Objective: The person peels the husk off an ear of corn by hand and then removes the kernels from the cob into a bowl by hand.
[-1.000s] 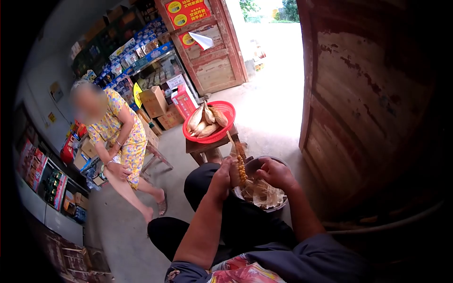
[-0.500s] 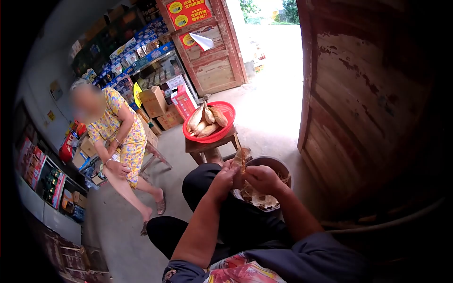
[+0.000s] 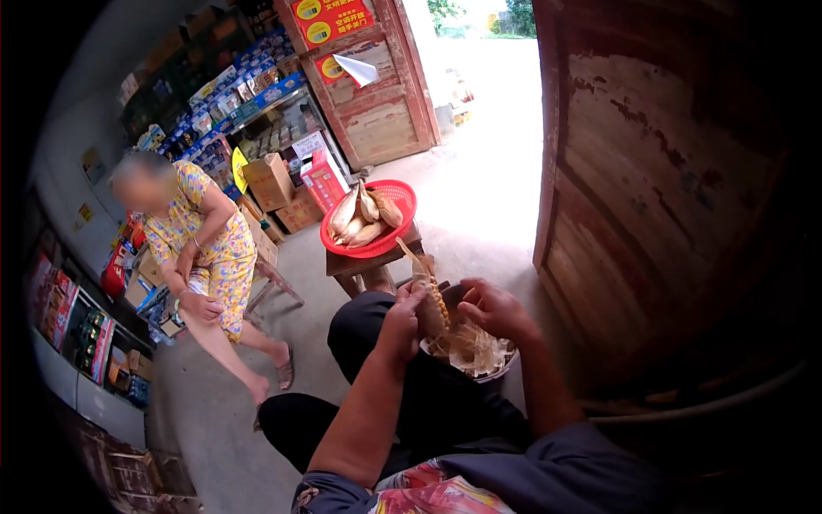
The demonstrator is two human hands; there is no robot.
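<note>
An ear of corn (image 3: 443, 301) with yellow kernels showing along one side stands tilted upward, pale husk still around its left part. Wrapped round its lower end is my left hand (image 3: 404, 324), closed. My right hand (image 3: 499, 310) hovers just right of the ear, its fingers bent and apart, with nothing visible in them. Below both hands, a round bin (image 3: 511, 363) holds loose, pale husks (image 3: 471, 349). In front of my knees, several unshelled ears of corn in husks (image 3: 347, 214) lie in a red plastic basket (image 3: 402, 195).
The basket rests on a wooden stool (image 3: 345, 265). To the left a person in a yellow floral outfit (image 3: 229, 265) sits on a stool. Cardboard boxes (image 3: 268, 182) and stocked shelves (image 3: 257, 103) stand behind. A worn wooden door (image 3: 634, 197) rises at my right.
My right hand has moved away to the right from the ear. More yellow kernels now show, and the ear stands more upright in my left hand. The view has shifted slightly.
</note>
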